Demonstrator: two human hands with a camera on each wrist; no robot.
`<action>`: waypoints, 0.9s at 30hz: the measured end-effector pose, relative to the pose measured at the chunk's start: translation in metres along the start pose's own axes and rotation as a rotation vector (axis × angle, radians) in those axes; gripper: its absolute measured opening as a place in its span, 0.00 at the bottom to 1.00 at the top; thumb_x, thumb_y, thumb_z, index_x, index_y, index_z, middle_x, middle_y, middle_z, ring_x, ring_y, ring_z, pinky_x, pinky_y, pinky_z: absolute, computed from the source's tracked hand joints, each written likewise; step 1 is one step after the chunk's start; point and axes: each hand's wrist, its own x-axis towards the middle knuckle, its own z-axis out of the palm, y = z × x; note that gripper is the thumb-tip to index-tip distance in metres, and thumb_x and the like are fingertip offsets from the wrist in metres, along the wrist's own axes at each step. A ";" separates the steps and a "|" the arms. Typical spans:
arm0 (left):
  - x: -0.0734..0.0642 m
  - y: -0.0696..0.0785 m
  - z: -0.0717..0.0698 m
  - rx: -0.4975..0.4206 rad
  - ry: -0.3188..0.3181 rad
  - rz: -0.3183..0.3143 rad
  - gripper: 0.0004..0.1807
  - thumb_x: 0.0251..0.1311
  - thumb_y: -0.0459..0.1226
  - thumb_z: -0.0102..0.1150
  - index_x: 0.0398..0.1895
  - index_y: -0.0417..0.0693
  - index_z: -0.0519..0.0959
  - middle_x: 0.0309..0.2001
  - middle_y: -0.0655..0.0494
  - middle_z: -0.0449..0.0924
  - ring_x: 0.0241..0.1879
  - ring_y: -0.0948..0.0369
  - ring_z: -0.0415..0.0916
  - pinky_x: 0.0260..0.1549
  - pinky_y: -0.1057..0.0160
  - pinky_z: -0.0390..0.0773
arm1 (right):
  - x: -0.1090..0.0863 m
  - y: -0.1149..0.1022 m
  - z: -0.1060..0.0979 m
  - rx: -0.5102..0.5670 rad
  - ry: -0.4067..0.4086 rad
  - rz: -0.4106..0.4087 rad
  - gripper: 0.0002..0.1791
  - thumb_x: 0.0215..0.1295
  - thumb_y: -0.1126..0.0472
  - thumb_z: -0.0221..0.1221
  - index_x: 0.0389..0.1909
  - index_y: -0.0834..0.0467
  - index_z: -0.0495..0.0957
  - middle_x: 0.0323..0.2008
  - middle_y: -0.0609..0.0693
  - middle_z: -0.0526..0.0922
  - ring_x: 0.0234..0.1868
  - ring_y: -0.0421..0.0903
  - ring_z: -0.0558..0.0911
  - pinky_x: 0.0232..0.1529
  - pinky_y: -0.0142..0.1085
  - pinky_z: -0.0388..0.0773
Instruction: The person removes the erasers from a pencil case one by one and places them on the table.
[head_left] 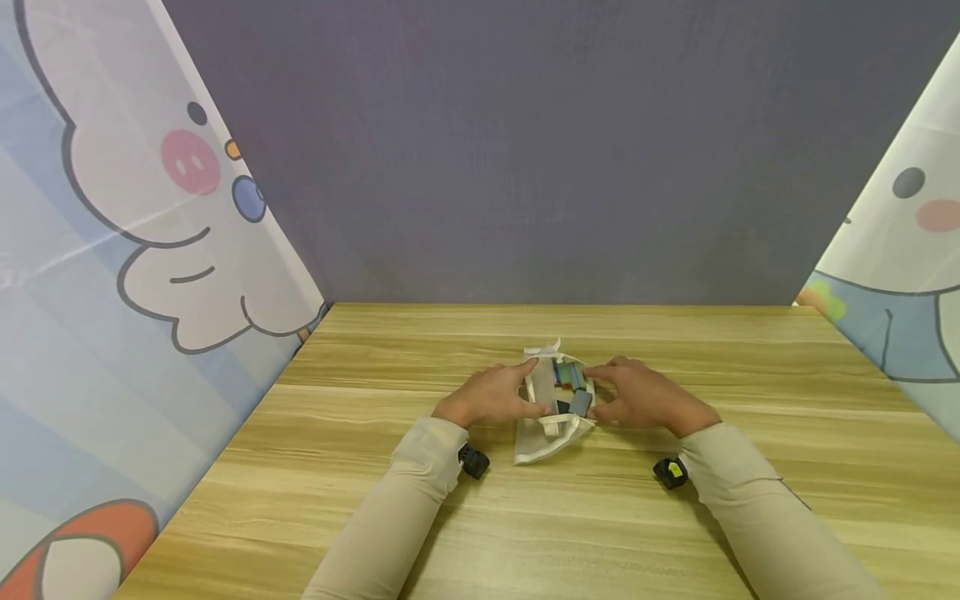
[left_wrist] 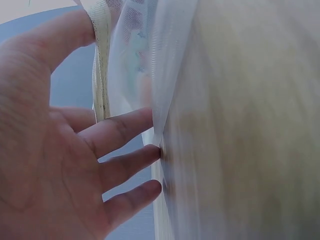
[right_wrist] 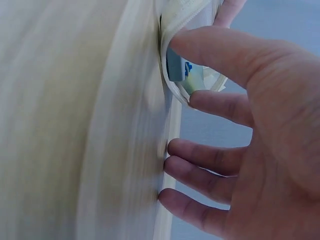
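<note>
A white mesh zip pouch (head_left: 534, 442) lies on the wooden table with its mouth spread wide. Inside it show a green and blue item (head_left: 570, 375), a grey block (head_left: 580, 403) and something dark beside the block. At the pouch's left side is my left hand (head_left: 497, 395), its thumb and index tips tucked behind the zip edge (left_wrist: 100, 65) and the other fingers against the mesh. On the opposite side, my right hand (head_left: 637, 396) touches the zip rim (right_wrist: 167, 75) with thumb and index fingertips spread apart. Its remaining fingers extend low, close over the tabletop.
A grey panel (head_left: 555, 150) rises behind the table (head_left: 375, 367). Cloth with cartoon figures hangs on the left (head_left: 135, 275) and right sides. A small dark device sits by each wrist.
</note>
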 end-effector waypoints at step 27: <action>-0.005 0.004 0.001 0.005 -0.040 0.006 0.64 0.45 0.77 0.57 0.81 0.56 0.51 0.71 0.54 0.68 0.63 0.53 0.72 0.57 0.49 0.73 | -0.002 -0.014 0.003 -0.031 0.053 0.008 0.27 0.52 0.37 0.71 0.38 0.56 0.82 0.34 0.47 0.76 0.31 0.43 0.73 0.30 0.41 0.73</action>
